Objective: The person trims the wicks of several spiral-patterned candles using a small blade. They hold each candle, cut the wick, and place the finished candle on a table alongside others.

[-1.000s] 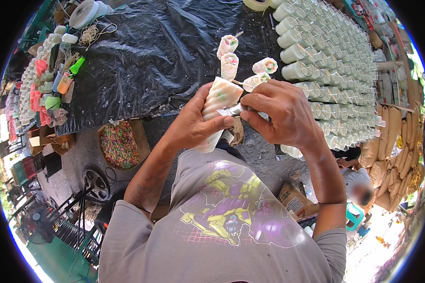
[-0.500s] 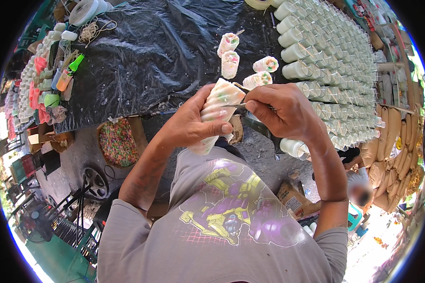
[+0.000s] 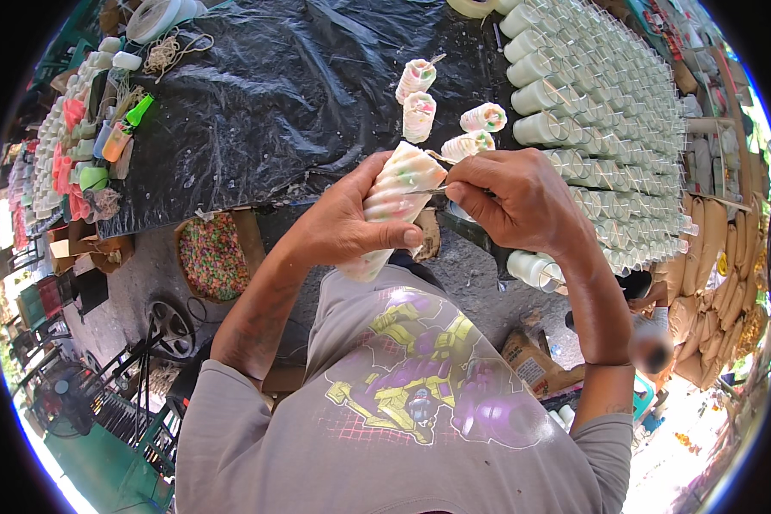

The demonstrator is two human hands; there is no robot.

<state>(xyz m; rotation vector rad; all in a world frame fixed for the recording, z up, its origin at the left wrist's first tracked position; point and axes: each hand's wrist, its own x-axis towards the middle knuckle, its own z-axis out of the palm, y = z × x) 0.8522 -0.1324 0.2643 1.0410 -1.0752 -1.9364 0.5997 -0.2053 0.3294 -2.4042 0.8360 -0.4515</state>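
Observation:
My left hand (image 3: pixel 347 223) grips a large white ridged wax-like piece (image 3: pixel 396 197) with pink, green and orange specks, its thumb across the lower part. My right hand (image 3: pixel 510 206) is closed on a thin metal blade (image 3: pixel 430 190), whose edge lies against the piece's right side. Just beyond my hands, on the black plastic-covered table (image 3: pixel 283 94), lie several smaller ridged speckled white cylinders (image 3: pixel 418 116) with coloured centres. Part of the blade's grip is hidden by my right fingers.
Rows of translucent white cylinders (image 3: pixel 540 128) fill the table's right; white cups, string (image 3: pixel 167 56) and bottles sit left. Below are a box of coloured bits (image 3: pixel 214 257) and a spoked wheel (image 3: pixel 176 330). A crouching person (image 3: pixel 647 334) is at the right, beside stacked brown sacks (image 3: pixel 707 283).
Since a second ago the blade has turned from showing its shiny flat to a thin edge and risen slightly. My right hand shifted a little; the large piece stays in my left hand.

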